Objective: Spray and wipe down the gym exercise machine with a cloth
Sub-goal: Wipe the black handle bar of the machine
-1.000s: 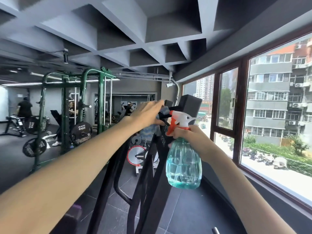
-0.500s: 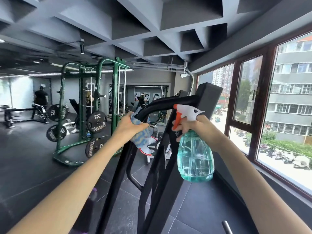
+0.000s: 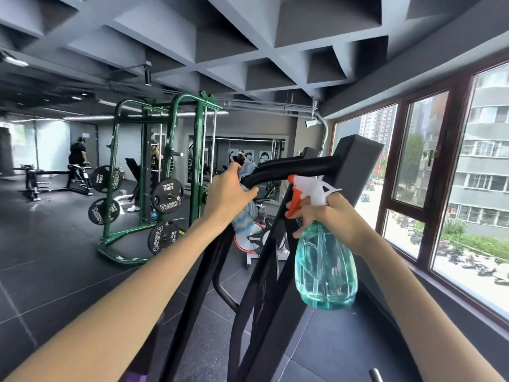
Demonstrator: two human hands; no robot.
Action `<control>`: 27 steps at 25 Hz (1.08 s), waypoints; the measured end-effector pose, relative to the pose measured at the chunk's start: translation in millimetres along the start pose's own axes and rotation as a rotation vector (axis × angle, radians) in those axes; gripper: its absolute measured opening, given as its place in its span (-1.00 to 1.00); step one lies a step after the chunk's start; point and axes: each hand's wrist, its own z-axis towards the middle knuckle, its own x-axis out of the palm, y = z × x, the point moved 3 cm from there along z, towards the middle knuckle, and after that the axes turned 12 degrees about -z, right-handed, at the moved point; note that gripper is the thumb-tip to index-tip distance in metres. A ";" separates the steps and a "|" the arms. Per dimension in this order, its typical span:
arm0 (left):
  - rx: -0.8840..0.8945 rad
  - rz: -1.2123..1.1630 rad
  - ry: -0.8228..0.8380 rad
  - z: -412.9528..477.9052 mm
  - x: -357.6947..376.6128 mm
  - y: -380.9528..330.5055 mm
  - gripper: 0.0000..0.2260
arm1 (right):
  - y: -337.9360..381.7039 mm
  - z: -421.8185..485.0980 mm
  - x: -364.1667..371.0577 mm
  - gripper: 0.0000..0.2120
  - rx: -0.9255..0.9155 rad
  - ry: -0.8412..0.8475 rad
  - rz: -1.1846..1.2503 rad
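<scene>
The exercise machine (image 3: pixel 358 155) fills the centre of the frame. Its black posts slant from the bottom centre up toward the upper right and end in a blocky top. From that top a rounded black handle (image 3: pixel 292 168) runs leftward and bends down at its left end.

At the far left a person in black (image 3: pixel 77 155) stands by a low bench. To the right is a green rack (image 3: pixel 198 161) hung with black weight plates (image 3: pixel 168 195), well apart from the machine across the dark floor.

The left hand (image 3: pixel 227 190) is at centre frame, at the handle's bend. Its fingers curl over the bar and press a blue-and-yellow cloth (image 3: pixel 246 216) against it, with the rest of the cloth hanging below the hand. The left forearm crosses in front of the machine's lower left post. Behind the posts, partly hidden by them, stands a white and red spin bike (image 3: pixel 248 238).

Just right of centre, the right hand (image 3: pixel 333 216) grips the neck of a teal spray bottle (image 3: pixel 325 266), with fingers on the orange trigger (image 3: pixel 296 197). The bottle hangs upright, its trigger side facing left toward the handle. Its body covers part of the slanted post.

Brown-framed windows (image 3: pixel 421 150) line the right edge.
</scene>
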 end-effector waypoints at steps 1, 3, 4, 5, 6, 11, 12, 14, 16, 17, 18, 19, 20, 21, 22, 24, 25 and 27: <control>-0.014 -0.030 -0.027 -3.6 -0.3 3.6 -0.71 | -1.3 0.8 -0.2 -0.59 -0.001 0.003 0.010; -0.073 -0.109 -0.075 -11.2 -0.6 12.2 -0.72 | -3.6 2.4 -0.1 -0.57 -0.005 0.007 0.015; -0.102 -0.144 -0.097 -15.1 0.2 15.9 -0.72 | -4.2 2.8 0.0 -0.56 -0.010 0.010 0.013; -0.125 -0.181 -0.118 -19.7 1.4 20.0 -0.72 | -4.2 2.4 -0.1 -0.55 -0.010 0.017 0.015; -0.142 -0.227 -0.137 -24.3 2.6 23.9 -0.73 | -4.4 2.7 -0.3 -0.57 -0.011 0.015 0.011; -0.352 -0.450 0.101 -39.9 -5.9 33.9 -0.54 | 5.0 -3.7 -1.0 -0.74 0.005 0.018 -0.008; -0.408 -0.481 0.214 -41.1 -11.3 32.9 -0.46 | 5.2 -3.5 -1.0 -0.72 0.010 0.015 -0.018; -0.470 -0.499 0.408 -43.7 -23.4 35.8 -0.36 | 6.2 -5.2 0.2 -0.72 0.010 0.019 -0.036; -0.454 -0.499 0.501 -46.2 -31.5 43.8 -0.30 | 6.3 -4.6 1.0 -0.80 0.010 0.013 -0.045; -0.440 -0.491 0.507 -48.0 -31.8 46.3 -0.30 | 7.9 -6.4 1.1 -0.84 0.007 0.021 -0.042; -0.414 -0.466 0.478 -48.6 -29.7 47.9 -0.30 | 8.2 -6.6 1.2 -0.85 0.000 0.026 -0.047; -0.376 -0.430 0.417 -48.5 -25.4 47.5 -0.31 | 9.1 -6.9 1.0 -0.82 -0.005 0.029 -0.053; -0.337 -0.383 0.333 -47.0 -20.3 46.4 -0.35 | 8.5 -5.8 1.0 -0.74 -0.007 0.025 -0.069; -0.302 -0.339 0.240 -45.8 -15.7 42.6 -0.41 | 9.4 -5.5 1.3 -0.65 -0.006 0.029 -0.076; -0.282 -0.303 0.156 -43.3 -11.7 39.4 -0.48 | 8.8 -4.2 1.9 -0.58 -0.014 0.036 -0.084; -0.231 -0.262 0.038 -34.3 -6.4 28.6 -0.61 | 7.8 -2.5 2.0 -0.57 -0.025 0.031 -0.095; -0.186 -0.242 0.001 -27.7 -4.7 20.1 -0.65 | 7.7 -2.7 1.4 -0.58 -0.024 0.028 -0.096; -0.049 -0.167 -0.045 -13.7 -4.3 0.1 -0.67 | 8.5 -3.1 0.9 -0.58 -0.016 0.010 -0.108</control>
